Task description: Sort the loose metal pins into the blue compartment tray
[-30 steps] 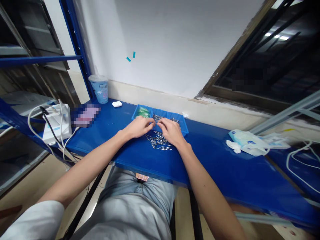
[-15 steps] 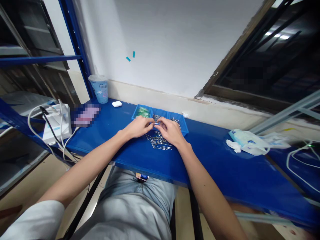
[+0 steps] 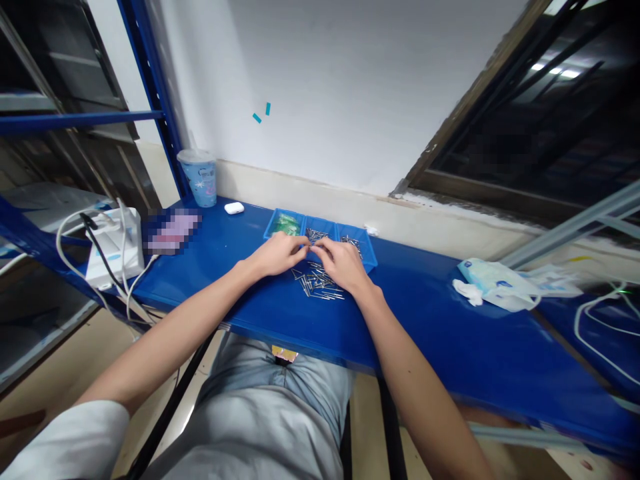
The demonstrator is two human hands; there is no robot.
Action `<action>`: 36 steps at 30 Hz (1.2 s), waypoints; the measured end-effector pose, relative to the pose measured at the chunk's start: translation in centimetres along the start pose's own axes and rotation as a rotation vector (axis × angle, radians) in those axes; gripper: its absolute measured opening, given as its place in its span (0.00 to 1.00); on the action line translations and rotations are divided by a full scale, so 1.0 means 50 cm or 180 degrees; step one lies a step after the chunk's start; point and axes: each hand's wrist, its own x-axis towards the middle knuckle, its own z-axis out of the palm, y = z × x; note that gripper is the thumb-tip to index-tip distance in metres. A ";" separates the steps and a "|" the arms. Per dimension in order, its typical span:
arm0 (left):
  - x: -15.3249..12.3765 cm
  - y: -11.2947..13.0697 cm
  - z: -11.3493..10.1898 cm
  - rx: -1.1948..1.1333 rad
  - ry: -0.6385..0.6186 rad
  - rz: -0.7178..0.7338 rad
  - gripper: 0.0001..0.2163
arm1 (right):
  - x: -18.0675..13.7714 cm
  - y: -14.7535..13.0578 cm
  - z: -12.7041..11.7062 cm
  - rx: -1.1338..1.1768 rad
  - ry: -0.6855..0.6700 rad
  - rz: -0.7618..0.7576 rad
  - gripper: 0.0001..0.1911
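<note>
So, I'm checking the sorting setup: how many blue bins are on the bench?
3, in a row: left bin holds green pieces, middle bin and right bin hold metal pins. None seems hidden.

Both arms were seen extended forward from the lower edge of the head view and angled inward, so that the hands were placed close together at the middle. The left forearm [image 3: 165, 340] was bare and slanted up to the right; the right forearm [image 3: 400, 360] was slanted up to the left. The left hand [image 3: 277, 255] was turned palm down, its fingers curled, with thumb and forefinger pinched together and pointed toward the right hand [image 3: 343, 263]. The right hand was likewise held palm down with knuckles raised, its fingertips [image 3: 320, 245] pinched together and set just beside those of the left. Both wrists were held low and nearly straight.
</note>
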 end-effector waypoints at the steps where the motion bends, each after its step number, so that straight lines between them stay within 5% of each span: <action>1: 0.000 0.000 0.000 -0.0002 -0.0008 0.0001 0.14 | 0.000 0.000 0.000 0.0020 -0.0012 0.0001 0.11; 18: -0.001 0.002 0.001 -0.0052 0.0010 0.0016 0.14 | 0.000 -0.005 -0.004 -0.0501 -0.0226 -0.0085 0.14; 24: -0.001 -0.006 -0.015 -0.0269 0.0125 0.0025 0.16 | 0.000 -0.017 -0.014 -0.0487 0.0440 -0.0315 0.20; 29: 0.000 -0.031 -0.034 -0.0427 -0.0749 0.0054 0.10 | 0.005 -0.013 -0.025 -0.0438 0.1504 0.0281 0.23; 36: -0.002 -0.045 -0.029 -0.0274 -0.1265 -0.0031 0.11 | 0.008 0.030 -0.020 -0.0376 0.1145 0.0382 0.18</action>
